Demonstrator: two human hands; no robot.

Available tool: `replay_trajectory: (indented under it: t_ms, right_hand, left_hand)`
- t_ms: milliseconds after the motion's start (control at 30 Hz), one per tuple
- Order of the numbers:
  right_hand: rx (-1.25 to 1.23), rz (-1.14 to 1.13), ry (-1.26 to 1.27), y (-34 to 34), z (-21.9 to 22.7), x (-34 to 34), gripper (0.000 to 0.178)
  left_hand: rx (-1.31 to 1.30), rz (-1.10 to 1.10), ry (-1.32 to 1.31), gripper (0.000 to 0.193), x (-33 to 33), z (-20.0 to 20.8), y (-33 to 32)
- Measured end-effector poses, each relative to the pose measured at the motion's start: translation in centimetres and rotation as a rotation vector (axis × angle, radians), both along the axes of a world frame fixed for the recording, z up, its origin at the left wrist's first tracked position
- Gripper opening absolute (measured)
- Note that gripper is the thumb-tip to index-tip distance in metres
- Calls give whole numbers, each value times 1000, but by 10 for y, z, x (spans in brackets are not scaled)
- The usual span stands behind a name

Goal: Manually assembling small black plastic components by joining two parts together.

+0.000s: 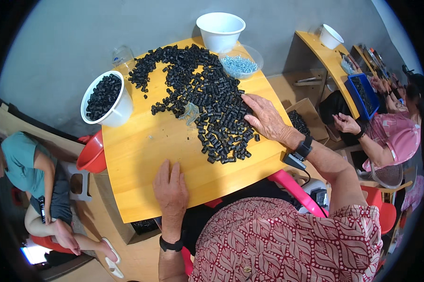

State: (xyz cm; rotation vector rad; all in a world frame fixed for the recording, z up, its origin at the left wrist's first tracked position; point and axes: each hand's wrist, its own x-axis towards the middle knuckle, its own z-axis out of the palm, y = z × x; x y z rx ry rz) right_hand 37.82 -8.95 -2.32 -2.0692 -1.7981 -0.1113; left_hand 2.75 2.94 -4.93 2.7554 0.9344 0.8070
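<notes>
Our left hand (pixel 170 188) lies flat and open, palm down on the bare wooden table (pixel 141 155), holding nothing. Our right hand (pixel 267 117) spreads open, fingers resting on the right edge of the black plastic pieces (pixel 207 98) heaped across the tabletop. We see a white bucket (pixel 106 99) of the same pieces standing at the table's left corner.
</notes>
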Motion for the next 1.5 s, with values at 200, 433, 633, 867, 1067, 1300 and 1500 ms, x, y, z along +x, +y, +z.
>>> replay_trajectory:
  t_ms: [200,433,633,867,1067,1300,1500]
  right_hand:
    - [88,-68,66,1,-3,3,61]
    - [-15,-85,-36,3,-14,-26,74]
    - [-38,-125,-39,20,-20,-42,76]
    - [33,-144,6,28,-20,-56,76]
    - [128,-83,79,24,-6,-44,70]
    - [30,-143,25,36,-13,-5,68]
    - [69,-109,40,36,-21,-23,73]
  left_hand:
    - [-1,10,-3,32,0,-2,2]
    - [-279,43,-216,28,9,17,0]
    - [-144,-161,-20,62,49,27,-36]
    - [-109,-280,179,83,81,25,-64]
    - [-92,-336,200,73,86,13,-67]
    - [-108,-356,184,71,87,12,-56]
    - [-91,-451,191,73,92,25,-62]
